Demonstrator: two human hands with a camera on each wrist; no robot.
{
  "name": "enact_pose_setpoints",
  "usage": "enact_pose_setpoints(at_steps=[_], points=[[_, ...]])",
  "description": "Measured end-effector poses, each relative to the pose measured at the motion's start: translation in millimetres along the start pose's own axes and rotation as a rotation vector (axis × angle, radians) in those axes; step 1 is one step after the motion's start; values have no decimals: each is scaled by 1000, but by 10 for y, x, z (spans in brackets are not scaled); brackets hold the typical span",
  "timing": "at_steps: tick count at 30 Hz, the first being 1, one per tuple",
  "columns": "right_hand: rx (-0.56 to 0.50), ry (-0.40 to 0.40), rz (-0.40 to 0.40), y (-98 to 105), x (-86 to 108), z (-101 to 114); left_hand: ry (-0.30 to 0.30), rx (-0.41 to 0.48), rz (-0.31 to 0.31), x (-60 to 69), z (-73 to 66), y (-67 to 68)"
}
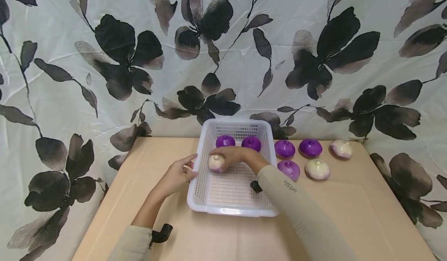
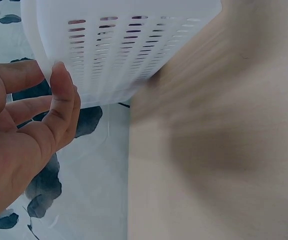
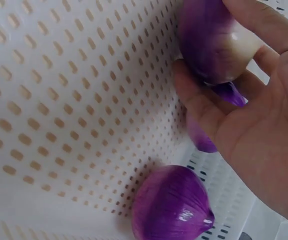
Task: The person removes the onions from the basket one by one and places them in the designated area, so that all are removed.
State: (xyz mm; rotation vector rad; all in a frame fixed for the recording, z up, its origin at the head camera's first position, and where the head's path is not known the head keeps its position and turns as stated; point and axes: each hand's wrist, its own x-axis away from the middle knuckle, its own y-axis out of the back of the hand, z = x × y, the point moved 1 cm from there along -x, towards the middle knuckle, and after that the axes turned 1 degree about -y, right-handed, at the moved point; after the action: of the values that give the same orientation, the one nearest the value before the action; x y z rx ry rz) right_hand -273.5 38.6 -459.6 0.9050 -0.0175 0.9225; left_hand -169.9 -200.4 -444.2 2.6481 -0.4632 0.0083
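A white perforated plastic basket [image 1: 235, 187] stands on the table. My left hand [image 1: 179, 177] pinches the basket's left rim between thumb and fingers, which the left wrist view shows close up. Inside the basket, my right hand [image 1: 232, 157] grips a white-and-purple onion [image 1: 216, 162] near the left wall. In the right wrist view the fingers curl round that onion [image 3: 209, 40], above the perforated floor. Two purple onions, one at the back left [image 1: 225, 140] and one at the back right [image 1: 251, 143], lie in the basket; the right hand partly covers them.
Right of the basket lie several more onions: purple ones [image 1: 284, 148] [image 1: 310, 148], a lighter purple one [image 1: 289, 170], and white-and-purple ones [image 1: 317, 169] [image 1: 341, 149]. A floral cloth [image 1: 258, 70] hangs behind the wooden table [image 1: 363, 206].
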Motion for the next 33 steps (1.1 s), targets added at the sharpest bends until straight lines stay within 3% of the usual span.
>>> enact_pose_setpoints(at_steps=[16,23,33], points=[[21,1,-25,-17,8,-40,13,-4,-13,-27,-11,-15],[42,-27,-50,59,132,-2,8,-10,-7,-19,-34,-34],[81,30,-103,225,347,148,12,0,-15,-39,-12,-18]])
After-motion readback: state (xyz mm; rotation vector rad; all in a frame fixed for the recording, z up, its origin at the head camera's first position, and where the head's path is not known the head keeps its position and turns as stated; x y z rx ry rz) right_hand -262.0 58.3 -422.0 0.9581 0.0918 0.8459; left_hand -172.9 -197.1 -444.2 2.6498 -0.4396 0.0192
